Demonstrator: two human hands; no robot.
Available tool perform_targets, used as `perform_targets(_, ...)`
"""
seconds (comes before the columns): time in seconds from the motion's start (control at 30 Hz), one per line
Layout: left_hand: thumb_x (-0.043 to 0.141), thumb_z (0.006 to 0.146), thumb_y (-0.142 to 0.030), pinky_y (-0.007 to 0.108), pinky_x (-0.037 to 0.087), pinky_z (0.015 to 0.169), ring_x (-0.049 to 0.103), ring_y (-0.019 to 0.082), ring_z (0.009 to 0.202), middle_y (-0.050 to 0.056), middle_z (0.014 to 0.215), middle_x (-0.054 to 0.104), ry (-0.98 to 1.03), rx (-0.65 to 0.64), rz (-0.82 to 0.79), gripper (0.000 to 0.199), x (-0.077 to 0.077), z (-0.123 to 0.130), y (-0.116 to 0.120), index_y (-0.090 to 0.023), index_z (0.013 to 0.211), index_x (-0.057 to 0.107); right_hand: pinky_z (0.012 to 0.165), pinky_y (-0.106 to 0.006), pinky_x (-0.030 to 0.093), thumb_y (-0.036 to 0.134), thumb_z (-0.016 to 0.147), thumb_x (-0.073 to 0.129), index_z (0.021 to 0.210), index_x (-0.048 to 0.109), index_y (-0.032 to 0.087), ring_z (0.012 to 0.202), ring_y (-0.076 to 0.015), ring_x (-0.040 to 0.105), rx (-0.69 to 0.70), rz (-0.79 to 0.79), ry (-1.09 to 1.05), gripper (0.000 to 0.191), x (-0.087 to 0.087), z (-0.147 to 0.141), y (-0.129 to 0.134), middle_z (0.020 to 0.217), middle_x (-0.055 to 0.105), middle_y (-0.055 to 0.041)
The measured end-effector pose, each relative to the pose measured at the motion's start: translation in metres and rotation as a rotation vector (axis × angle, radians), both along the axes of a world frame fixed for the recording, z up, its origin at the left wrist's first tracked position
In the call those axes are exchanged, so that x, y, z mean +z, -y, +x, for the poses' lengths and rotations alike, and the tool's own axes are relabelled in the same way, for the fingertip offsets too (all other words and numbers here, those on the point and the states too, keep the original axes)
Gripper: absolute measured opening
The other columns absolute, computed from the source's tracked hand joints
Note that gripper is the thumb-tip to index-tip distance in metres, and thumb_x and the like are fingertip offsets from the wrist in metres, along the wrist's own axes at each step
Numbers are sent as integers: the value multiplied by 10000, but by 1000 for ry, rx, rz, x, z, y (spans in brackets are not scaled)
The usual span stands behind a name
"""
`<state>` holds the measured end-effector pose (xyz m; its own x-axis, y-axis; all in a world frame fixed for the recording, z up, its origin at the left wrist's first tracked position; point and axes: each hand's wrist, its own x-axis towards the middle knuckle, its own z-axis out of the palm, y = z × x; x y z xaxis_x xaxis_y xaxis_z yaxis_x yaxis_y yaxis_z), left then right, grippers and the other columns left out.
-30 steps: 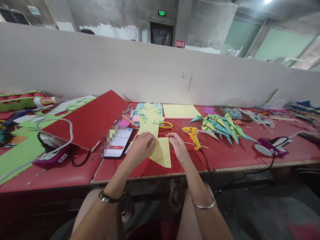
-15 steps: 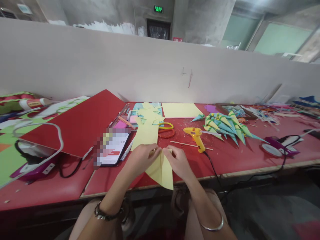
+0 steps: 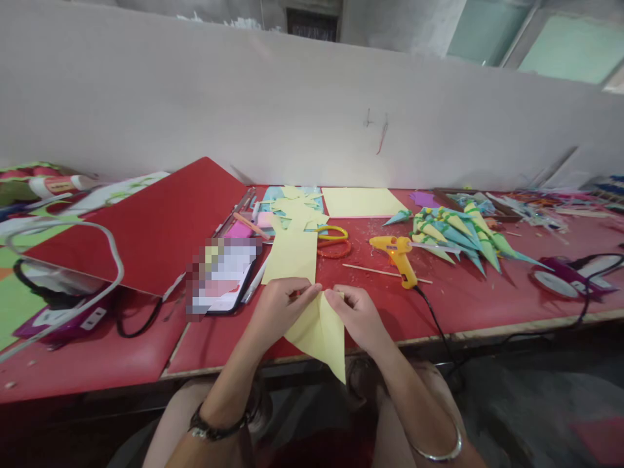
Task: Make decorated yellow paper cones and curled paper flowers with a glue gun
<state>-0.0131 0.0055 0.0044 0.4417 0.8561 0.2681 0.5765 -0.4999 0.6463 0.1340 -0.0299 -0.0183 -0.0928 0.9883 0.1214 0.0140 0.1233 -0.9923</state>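
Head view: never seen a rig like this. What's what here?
There's no machine: these are a person's bare hands, seen by a camera worn on their head, looking forward and down. The left hand and right hand pinch the upper edge of a creased piece of yellow paper between them. On the red table beyond lie a longer yellow strip, a phone, scissors with looped handles, a yellow glue gun and, further right, a pile of paper cones.
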Motion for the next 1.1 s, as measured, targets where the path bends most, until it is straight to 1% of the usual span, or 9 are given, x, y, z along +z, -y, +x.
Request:
perform_targets(0.1,380,818,-364,217,200,467,273,83,487,-58,485,243,34,35,-3,383,0,1,4,-182,506,254,445,-216,196,437,806,463,544,301,197,488,-70,250,9,6,-17,390,-1,-2,2,537,254,66)
perform_targets(0.3,370,808,-344,214,214,454,278,85,481,-56,490,257,99,61,-28,353,-1,2,8,-188,507,273,455,-222,203,422,818,456,553,309,196,500,-74,258,15,14,-30,378,-1,-5,4,543,258,64)
perform_targets(0.5,381,803,-348,215,222,454,277,89,488,-52,505,248,132,81,-47,350,-3,0,7,-187,504,292,458,-221,208,429,815,456,564,324,195,501,-76,264,-18,-7,-25,367,-2,-7,3,543,262,66)
perform_targets(0.63,389,800,-339,215,216,448,265,87,481,-53,501,241,144,104,-46,351,-3,1,6,-187,498,292,459,-218,212,434,818,449,559,315,197,503,-77,270,-36,17,12,375,-3,-7,2,543,263,65)
perform_targets(0.73,387,800,-324,216,212,446,255,84,471,-54,494,247,151,129,-29,345,-1,0,6,-185,496,302,453,-215,209,428,820,445,541,295,199,498,-77,261,-78,43,35,391,-2,-7,1,530,252,65)
perform_targets(0.8,389,802,-319,218,213,449,255,85,471,-55,489,250,153,147,-12,348,0,-2,7,-185,494,296,457,-206,239,415,807,470,543,335,194,501,-78,296,-69,41,22,370,-1,-7,2,528,296,64)
perform_targets(0.93,389,819,-320,220,219,458,266,85,464,-58,477,250,113,193,57,365,1,-8,5,-187,497,280,573,-218,376,363,769,538,679,537,165,612,-118,466,41,18,19,218,2,-8,4,639,517,21)
perform_targets(1.0,376,832,-328,218,229,463,292,86,463,-56,476,276,68,205,98,368,1,-13,4,-181,499,318,585,-232,388,360,780,519,706,575,152,619,-131,482,7,7,36,228,2,-7,4,656,549,2)
perform_targets(1.1,404,826,-355,207,264,477,366,88,480,-48,495,383,40,178,99,344,2,-23,2,-169,540,443,526,-221,357,391,799,481,722,584,143,570,-118,445,-127,1,21,279,2,-3,2,626,524,7)
